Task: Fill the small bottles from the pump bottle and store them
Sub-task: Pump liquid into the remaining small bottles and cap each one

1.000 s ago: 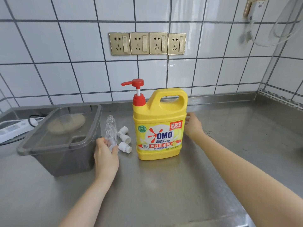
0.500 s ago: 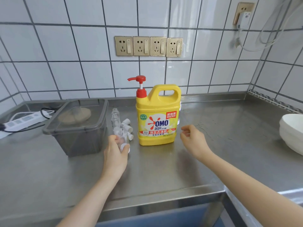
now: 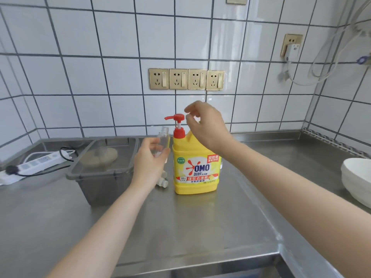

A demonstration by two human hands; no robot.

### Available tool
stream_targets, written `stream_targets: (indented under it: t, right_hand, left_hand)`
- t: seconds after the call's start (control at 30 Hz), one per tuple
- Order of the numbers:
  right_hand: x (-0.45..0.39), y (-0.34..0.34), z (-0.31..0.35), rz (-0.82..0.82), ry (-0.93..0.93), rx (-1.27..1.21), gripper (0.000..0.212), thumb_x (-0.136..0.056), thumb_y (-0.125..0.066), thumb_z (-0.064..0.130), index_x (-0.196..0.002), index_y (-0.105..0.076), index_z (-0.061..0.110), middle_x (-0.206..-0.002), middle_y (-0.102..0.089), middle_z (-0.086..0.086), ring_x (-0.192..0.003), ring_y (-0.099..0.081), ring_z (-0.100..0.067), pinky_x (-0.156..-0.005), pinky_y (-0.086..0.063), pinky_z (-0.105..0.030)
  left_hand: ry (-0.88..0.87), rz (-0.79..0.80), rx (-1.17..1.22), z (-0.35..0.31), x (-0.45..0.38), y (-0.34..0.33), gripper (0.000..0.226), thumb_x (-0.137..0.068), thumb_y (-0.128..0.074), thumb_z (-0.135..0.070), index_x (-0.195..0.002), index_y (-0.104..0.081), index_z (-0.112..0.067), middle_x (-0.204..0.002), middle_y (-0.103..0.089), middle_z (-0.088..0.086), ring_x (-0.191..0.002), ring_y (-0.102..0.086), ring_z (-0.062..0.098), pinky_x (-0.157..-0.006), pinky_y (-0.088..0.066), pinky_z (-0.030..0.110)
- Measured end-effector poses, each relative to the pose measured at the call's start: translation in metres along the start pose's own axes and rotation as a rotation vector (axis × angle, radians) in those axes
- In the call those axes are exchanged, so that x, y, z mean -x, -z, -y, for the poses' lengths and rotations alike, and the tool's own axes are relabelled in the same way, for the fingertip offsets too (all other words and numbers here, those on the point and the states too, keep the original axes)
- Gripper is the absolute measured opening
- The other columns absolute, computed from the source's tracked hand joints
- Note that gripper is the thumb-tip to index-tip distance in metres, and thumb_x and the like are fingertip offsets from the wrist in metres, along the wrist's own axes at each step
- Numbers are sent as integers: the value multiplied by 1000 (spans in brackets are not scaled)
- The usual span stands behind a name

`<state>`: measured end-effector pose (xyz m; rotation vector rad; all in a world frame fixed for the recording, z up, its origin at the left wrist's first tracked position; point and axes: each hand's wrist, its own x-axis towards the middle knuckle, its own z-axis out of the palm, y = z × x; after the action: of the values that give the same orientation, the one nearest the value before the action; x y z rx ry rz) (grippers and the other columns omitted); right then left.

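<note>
A yellow pump bottle with a red pump head stands upright on the steel counter. My left hand is shut on a small clear bottle, held upright just left of the pump's neck, its open mouth below the spout. My right hand hovers just right of the pump head, fingers loosely curled and apart, holding nothing. A small white-capped bottle lies on the counter at the pump bottle's left foot; others there are hidden by my left hand.
A grey lidded storage box sits left of the bottles. A white power strip with black cord lies at far left. Stacked white bowls stand at the right edge. The counter's front edge runs below.
My left hand has lifted the small clear bottle from the counter up beside the pump's spout. My right hand has risen from the counter to the pump head.
</note>
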<state>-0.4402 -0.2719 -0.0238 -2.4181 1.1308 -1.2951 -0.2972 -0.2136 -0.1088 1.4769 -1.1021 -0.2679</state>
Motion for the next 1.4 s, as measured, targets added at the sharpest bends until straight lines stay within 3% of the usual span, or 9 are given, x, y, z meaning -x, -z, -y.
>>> stream_targets:
  t: [0.13,0.23,0.33,0.53,0.73,0.9,1.1,1.23,1.4]
  right_hand:
    - [-28,-13,-1,156,54,159,37,-98,-44,23,-133,-52,13,-121,-59,-9,-114,-50,-25,-97,-34,-32]
    - [-36,-19,-3,243,79,163,33,-100,-43,19,-130,-57,16,-117,-61,-10,-109,-54,-25,-87,-36,-30]
    - [-38,-23,-7,239,66,115,28,-98,-46,17,-120,-65,17,-111,-62,-10,-94,-58,-22,-73,-36,-23]
    - [-48,-18,-6,286,113,167,27,-96,-52,20,-116,-70,19,-103,-65,-3,-87,-55,-15,-60,-34,-16]
    - [-64,-11,-2,453,127,267,31,-97,-51,33,-120,-68,18,-114,-68,-3,-97,-57,-17,-79,-42,-25]
    - [-86,-8,3,424,-222,-201,66,-99,-22,57,-121,-62,9,-108,-67,-11,-95,-61,-26,-88,-49,-38]
    - [-114,-47,4,432,-349,-185,65,-101,-24,49,-104,-69,2,-92,-72,-9,-78,-60,-22,-68,-45,-29]
    - [-122,-66,-1,449,-333,-90,64,-102,-23,42,-106,-67,-4,-90,-67,-12,-80,-58,-27,-80,-48,-35]
    - [-125,-75,-6,443,-360,9,64,-101,-20,46,-119,-57,-4,-109,-61,-21,-91,-62,-33,-91,-51,-43]
  left_hand:
    - [-15,-5,-2,-3,-16,0,31,-91,-66,-23,-121,-56,-18,-104,-65,-4,-84,-60,13,-54,-40,8]
    - [-30,-6,-6,-2,-24,0,31,-91,-66,-24,-121,-56,-20,-103,-64,-6,-95,-61,18,-65,-42,12]
    - [-75,-9,-24,-3,-28,2,31,-90,-67,-23,-119,-57,-21,-99,-62,-10,-99,-61,21,-84,-47,32]
    - [-159,-76,-98,-2,-37,12,36,-86,-71,-16,-121,-62,-20,-114,-64,0,-100,-55,11,-85,-38,23]
    - [-93,-91,172,2,-50,21,38,-79,-79,-13,-113,-67,-25,-111,-70,-7,-102,-67,16,-93,-54,37]
    - [4,-114,578,12,-55,12,34,-77,-79,-2,-106,-66,-15,-99,-75,3,-92,-73,22,-82,-59,34]
    - [-22,-208,699,18,-58,-6,16,-84,-74,-10,-98,-69,-17,-73,-69,-2,-57,-60,11,-65,-54,25]
    - [-45,-211,774,26,-59,-10,31,-90,-66,-20,-119,-67,-31,-91,-71,-4,-65,-58,10,-72,-53,21]
    - [-98,-168,815,33,-58,-9,31,-90,-59,-26,-116,-66,-41,-122,-65,-2,-76,-65,11,-78,-55,23]
